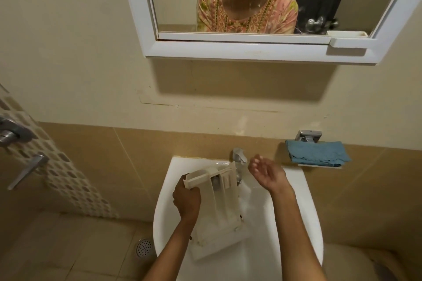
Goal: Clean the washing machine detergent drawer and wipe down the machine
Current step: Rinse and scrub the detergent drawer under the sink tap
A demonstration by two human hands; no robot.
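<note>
Cream plastic detergent drawer [219, 201] is over the white ceramic sink [303, 212], long axis running from the chrome tap [238, 155] down toward the person, its near end dipping into the basin. Left hand [187, 198] grips it, fingers curled round the far-left corner, so that hand carries all the weight. Right hand [266, 172] holds nothing, fingers loosely spread, palm turned inward, hovering just beside the tap and to the right of the drawer's top end. That is the key relation: the free hand is nearer the tap than the drawer, and I'd say it's placed to work the tap or rub the compartments. Compartments face up; no residue is clear, only a grey fitting near the top. Whether water runs, I can't tell. Folded blue cloth [317, 153] waits on the wall shelf, right of the tap.
</note>
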